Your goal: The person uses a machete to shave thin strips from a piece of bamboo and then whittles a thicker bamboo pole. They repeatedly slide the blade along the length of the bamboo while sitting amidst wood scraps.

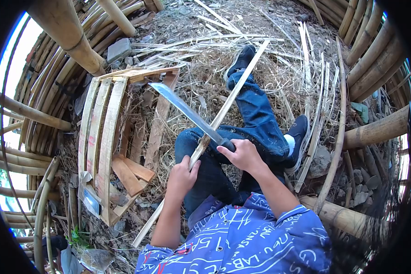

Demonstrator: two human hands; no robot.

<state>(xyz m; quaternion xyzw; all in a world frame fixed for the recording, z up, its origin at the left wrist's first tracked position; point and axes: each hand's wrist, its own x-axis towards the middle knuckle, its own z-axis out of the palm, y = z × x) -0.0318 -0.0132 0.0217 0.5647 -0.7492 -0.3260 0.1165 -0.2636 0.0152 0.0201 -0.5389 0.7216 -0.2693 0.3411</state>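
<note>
A long pale bamboo strip (235, 92) runs diagonally across my lap, from near my shoe at the top to the lower left. My left hand (182, 176) is closed round its lower part, just below a darker, rough node. In my right hand (239, 154) is the dark handle of a long machete (185, 109). Its blade points to the upper left and crosses over the strip just above the node. The blade appears to rest against the strip; exact contact is hard to tell.
A slatted wooden crate (109, 121) lies at the left, with loose wood pieces (128, 176) in it. Split strips (324, 105) and shavings litter the ground. Thick bamboo poles (374, 128) stand at both sides. A grey block (118, 50) sits at the upper left.
</note>
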